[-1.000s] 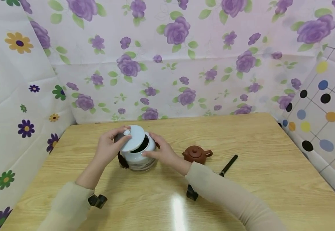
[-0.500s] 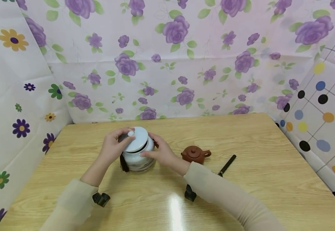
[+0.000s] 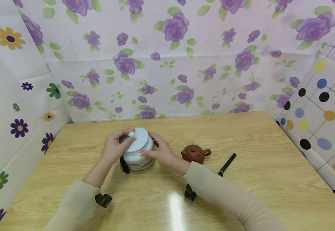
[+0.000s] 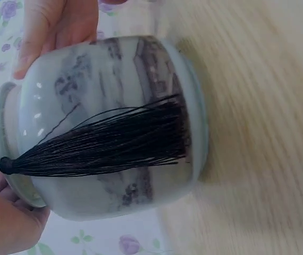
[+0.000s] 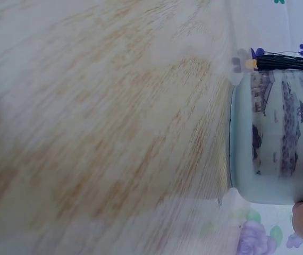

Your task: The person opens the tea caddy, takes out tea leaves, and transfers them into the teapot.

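A white porcelain jar with a grey painted landscape stands upright on the table, left of the middle. Its round lid lies over the mouth, and no dark opening shows in the head view. My left hand holds the lid, thumb and fingers on both sides of its small knob. On the jar's right side my right hand grips the body, thumb in front and fingers behind. From the neck hangs a black tassel, seen closely in the left wrist view. The right wrist view catches the jar's lower body.
A small brown clay teapot sits right of the jar, close to my right forearm. Further right lies a thin black-handled tool, partly hidden by the sleeve. Flowered cloth hangs behind the wooden table.
My left hand has moved slightly right and lowered the tilted lid, so the dark gap at the jar's mouth has closed. The right hand has kept its grip on the jar.
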`<state>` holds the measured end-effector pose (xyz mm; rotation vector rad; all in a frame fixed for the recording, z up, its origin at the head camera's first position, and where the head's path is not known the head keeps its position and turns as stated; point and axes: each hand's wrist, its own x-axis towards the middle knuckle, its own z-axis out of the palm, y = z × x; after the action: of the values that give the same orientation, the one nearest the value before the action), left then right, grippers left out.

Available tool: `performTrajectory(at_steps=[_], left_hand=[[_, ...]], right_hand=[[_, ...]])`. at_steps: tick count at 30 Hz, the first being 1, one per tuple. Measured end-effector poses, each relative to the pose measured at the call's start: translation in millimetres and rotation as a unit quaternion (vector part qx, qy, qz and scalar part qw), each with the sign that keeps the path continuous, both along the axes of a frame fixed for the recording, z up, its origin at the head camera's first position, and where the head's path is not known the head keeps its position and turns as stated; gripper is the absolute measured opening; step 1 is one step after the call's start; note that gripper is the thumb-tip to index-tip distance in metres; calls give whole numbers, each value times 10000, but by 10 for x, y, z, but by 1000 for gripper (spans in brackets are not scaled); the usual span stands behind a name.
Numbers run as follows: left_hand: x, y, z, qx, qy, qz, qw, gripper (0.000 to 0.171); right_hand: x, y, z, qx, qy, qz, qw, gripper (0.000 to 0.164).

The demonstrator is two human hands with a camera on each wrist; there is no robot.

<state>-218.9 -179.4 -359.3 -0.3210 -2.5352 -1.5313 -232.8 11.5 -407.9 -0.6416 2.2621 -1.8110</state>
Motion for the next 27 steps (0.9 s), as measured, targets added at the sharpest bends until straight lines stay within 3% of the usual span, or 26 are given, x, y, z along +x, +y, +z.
performTrajectory(at_steps=[7, 11, 18, 27], left_hand=[[-18, 1, -5, 320, -839, 283, 9956, 49], [-21, 22, -14, 506, -1037, 341, 9927, 51], [7, 61, -28, 704, -1074, 408, 9909, 44], [43, 129, -28, 788, -868, 731, 9904, 36]], right_hand=[[-6, -17, -6, -1, -29, 53, 10000, 81], [-9, -27, -30, -1, -28, 65, 10000, 81], [14, -17, -32, -10, -71, 103, 9999, 82], [23, 13, 5, -26, 71, 60, 10000, 81]])
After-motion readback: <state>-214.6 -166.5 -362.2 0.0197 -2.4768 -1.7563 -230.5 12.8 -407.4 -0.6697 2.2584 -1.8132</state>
